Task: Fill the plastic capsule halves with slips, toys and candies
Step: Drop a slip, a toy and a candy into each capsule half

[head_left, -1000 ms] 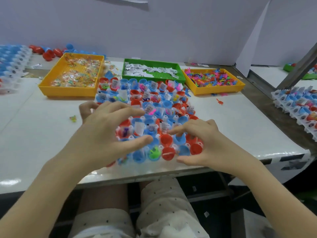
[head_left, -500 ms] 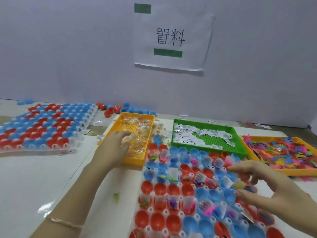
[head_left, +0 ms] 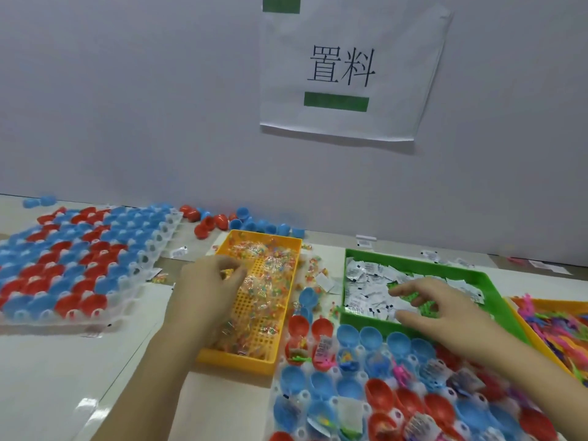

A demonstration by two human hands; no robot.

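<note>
Two hands restocking, one in candy and one in slips

Both your hands are out at the supply trays, so this looks like the pick-up step, not the drop. Your left hand [head_left: 210, 281] sits in the yellow candy tray [head_left: 254, 361], fingers curled together over wrapped candies [head_left: 267, 281]; whether a piece is actually pinched, I cannot tell. Your right hand [head_left: 442, 310] hovers over the green tray [head_left: 496, 281] of white slips [head_left: 366, 291], thumb and forefinger apart, nothing clearly held

The capsule halves [head_left: 369, 338] you are filling stand in the clear holder tray [head_left: 318, 399] just in front of both supply trays, red and blue cups facing up. Some already hold a slip, a toy or candy; several of the blue ones in the near rows look empty. A second holder [head_left: 79, 265] of halves lies well apart to your left, and the toy tray [head_left: 556, 326] is at the right edge

Next, you likely need to close on one slip only, since they lie piled and overlapping, then carry each piece back to a cup that lacks it
</note>
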